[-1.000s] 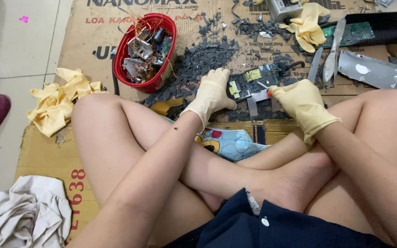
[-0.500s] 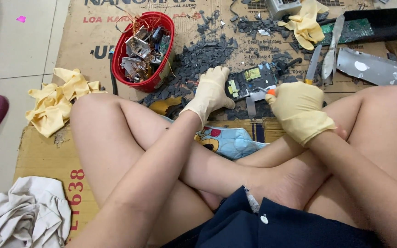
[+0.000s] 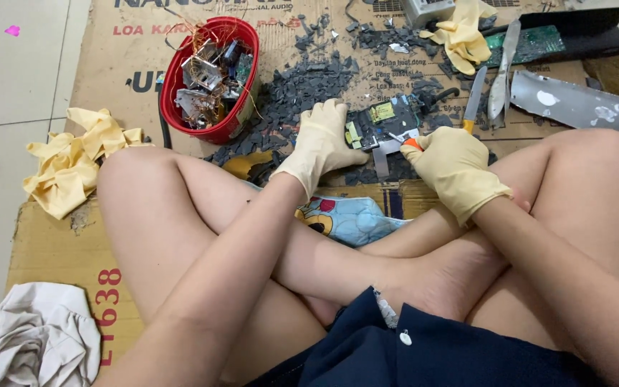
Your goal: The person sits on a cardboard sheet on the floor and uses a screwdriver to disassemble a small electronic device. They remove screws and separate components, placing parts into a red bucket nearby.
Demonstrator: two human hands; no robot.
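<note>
Head view: gloved left hand [image 3: 322, 145] fingers spread flat, pressing the small dark circuit board with yellow parts [image 3: 383, 123] onto the brown cardboard sheet [image 3: 109, 57]. The gloved right hand [image 3: 455, 166] curls shut around an orange-handled tool [image 3: 408, 142], tip on the board. Both forearms reach forward over crossed legs.

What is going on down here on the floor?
A person sits cross-legged on cardboard, wearing yellow gloves. The left hand presses down a small circuit board, and the right hand grips an orange-handled tool with its tip at the board. Dark broken bits lie scattered around it. A red basket to the left holds stripped parts and copper wire. Spare gloves, knives and a metal panel lie nearby.
</note>
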